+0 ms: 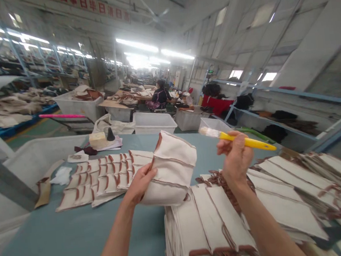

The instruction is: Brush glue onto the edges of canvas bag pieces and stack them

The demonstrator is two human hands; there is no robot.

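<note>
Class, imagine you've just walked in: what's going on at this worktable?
A person's left hand holds up a cream panel with brown edging. The right hand grips a yellow-handled brush, its bristles apart from the panel. Similar panels lie in a stack below, and others in overlapping rows on the blue-green table.

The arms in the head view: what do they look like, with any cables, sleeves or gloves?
Both are human: the left grip and right grip are ungloved. No sleeve shows on the left forearm or right forearm; no cables, markings or wristwatch are visible.
</note>
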